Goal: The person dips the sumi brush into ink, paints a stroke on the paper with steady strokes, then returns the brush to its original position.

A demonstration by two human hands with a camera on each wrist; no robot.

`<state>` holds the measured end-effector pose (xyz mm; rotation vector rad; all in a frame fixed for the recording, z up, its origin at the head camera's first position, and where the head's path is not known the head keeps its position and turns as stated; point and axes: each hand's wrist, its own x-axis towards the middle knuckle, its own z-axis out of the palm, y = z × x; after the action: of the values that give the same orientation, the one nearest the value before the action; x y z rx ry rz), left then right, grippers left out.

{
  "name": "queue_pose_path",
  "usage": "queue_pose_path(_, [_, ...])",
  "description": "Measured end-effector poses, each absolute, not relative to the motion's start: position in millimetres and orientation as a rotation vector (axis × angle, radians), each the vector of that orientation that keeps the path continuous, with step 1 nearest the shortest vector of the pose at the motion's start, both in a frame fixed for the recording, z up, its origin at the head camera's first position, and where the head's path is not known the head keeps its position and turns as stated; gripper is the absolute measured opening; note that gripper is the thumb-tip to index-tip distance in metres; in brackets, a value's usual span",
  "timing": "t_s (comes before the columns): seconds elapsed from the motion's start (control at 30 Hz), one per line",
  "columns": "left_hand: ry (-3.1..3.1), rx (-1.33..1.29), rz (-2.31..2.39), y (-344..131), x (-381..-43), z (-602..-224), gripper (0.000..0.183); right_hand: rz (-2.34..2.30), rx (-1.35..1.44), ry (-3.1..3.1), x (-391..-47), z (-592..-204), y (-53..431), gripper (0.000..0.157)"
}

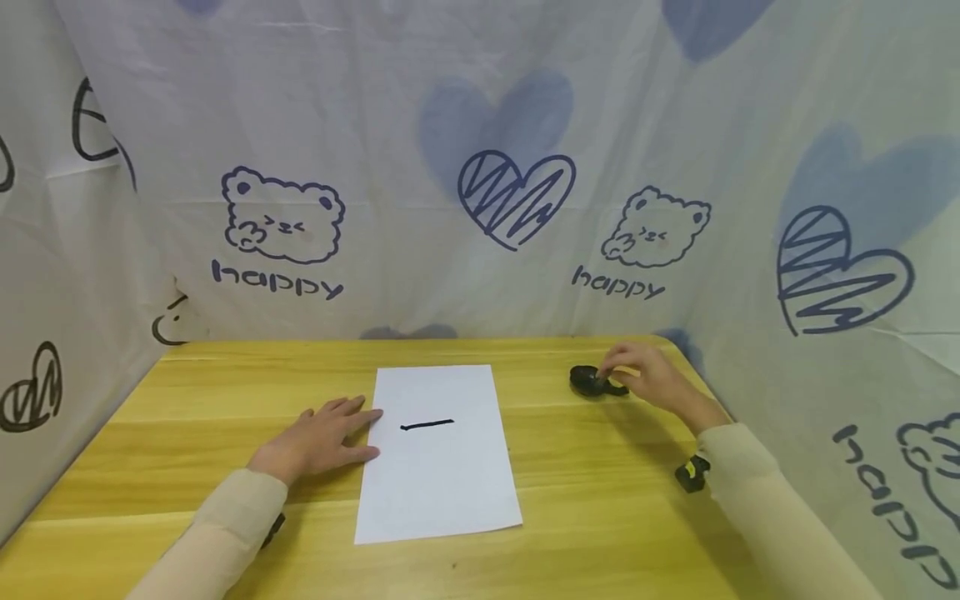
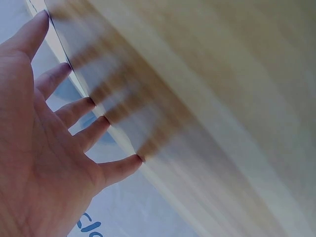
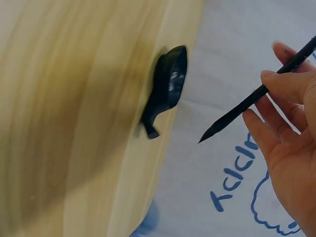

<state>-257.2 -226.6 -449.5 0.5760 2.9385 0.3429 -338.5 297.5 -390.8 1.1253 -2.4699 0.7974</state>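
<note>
My left hand [image 1: 322, 437] lies with fingers spread, its fingertips at the left edge of a white sheet of paper [image 1: 442, 492]. One short black stroke [image 1: 427, 424] crosses the upper part of the sheet. At the right, my right hand [image 1: 652, 379] pinches a black writing brush [image 3: 242, 105] between thumb and fingers; its dark tip is tapered and points down toward the table. Beside that hand sits a small black ink dish [image 1: 583, 382] with a short handle. In the right wrist view, the brush tip is apart from the dish [image 3: 170, 79].
A yellow wood-grain table [image 1: 187, 400] carries everything. White curtains [image 1: 405, 250] printed with blue hearts and bears hang behind it and along both sides. The right hand and ink dish are near the table's far right corner.
</note>
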Motion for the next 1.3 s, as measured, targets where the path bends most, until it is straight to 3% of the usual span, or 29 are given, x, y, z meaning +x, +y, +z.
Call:
queue_pose_path(0.63, [2.937, 0.573, 0.353, -228.2, -257.2, -452.7, 0.075, 0.445, 1.326, -2.467, -344.3, -429.5, 315.0, 0.036])
queue_pose_path(1.3, [2.935, 0.567, 0.355, -227.7, -257.6, -451.9, 0.075, 0.212, 1.275, -2.638, -337.6, -446.5, 311.9, 0.036])
